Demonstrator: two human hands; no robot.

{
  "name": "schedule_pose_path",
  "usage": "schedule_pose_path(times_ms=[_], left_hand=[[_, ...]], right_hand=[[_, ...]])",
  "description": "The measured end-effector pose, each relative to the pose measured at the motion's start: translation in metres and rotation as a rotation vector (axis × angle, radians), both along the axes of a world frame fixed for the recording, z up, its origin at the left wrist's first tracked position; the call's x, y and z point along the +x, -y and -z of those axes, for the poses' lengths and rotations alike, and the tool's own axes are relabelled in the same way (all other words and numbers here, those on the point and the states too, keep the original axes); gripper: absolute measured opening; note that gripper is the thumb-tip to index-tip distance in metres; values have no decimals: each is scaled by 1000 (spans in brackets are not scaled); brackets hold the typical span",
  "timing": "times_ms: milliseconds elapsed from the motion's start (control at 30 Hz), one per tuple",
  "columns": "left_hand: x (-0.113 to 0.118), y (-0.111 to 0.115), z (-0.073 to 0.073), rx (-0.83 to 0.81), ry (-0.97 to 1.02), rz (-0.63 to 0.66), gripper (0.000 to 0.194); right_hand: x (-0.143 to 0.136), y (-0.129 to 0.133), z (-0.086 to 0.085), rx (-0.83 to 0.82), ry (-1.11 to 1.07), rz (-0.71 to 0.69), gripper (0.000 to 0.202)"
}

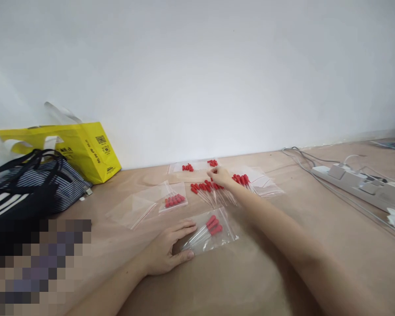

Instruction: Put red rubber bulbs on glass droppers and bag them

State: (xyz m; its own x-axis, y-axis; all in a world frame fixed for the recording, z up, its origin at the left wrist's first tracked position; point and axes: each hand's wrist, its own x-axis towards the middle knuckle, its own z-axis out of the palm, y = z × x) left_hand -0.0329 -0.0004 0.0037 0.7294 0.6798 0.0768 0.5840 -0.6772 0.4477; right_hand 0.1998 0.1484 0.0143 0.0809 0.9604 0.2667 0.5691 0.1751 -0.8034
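Note:
My left hand [167, 249] lies on the table with thumb and fingers spread, touching the left edge of a clear zip bag [228, 237]. Inside that bag are several droppers [213, 224] with red bulbs and clear tubes. My right hand [219, 175] reaches over a pile of loose red-bulbed droppers [197, 188], its thumb and fingers pinched together. Whatever sits between those fingertips is too small to make out. Another zip bag [161, 210] holding red-bulbed droppers lies left of the pile.
Behind the pile is a clear bag [200, 166] with small red pieces. Flat clear bags [131, 210] lie to the left, more bags [266, 182] to the right. A yellow bag [108, 153] and striped bag [66, 184] stand left; a power strip [358, 184] with cables lies right.

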Motion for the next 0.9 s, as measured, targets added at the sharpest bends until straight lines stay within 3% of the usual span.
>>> schedule_pose_path(times_ms=[133, 233, 300, 433, 667, 800, 900], left_hand=[[0, 0, 1, 9, 4, -6, 52], [1, 0, 0, 16, -11, -18, 52], [2, 1, -2, 22, -21, -22, 51], [5, 2, -7, 19, -34, -33, 50], [6, 3, -9, 26, -46, -38, 50], [7, 4, -9, 20, -71, -56, 51], [7, 4, -10, 23, -61, -48, 50]], right_hand=[[43, 33, -5, 132, -174, 74, 32], [68, 70, 4, 222, -449, 81, 41], [75, 93, 13, 170, -539, 38, 41], [71, 118, 27, 78, -642, 41, 40], [53, 131, 34, -126, -849, -34, 38], [51, 139, 35, -261, -887, -189, 37], [51, 143, 36, -284, -741, -338, 37]])
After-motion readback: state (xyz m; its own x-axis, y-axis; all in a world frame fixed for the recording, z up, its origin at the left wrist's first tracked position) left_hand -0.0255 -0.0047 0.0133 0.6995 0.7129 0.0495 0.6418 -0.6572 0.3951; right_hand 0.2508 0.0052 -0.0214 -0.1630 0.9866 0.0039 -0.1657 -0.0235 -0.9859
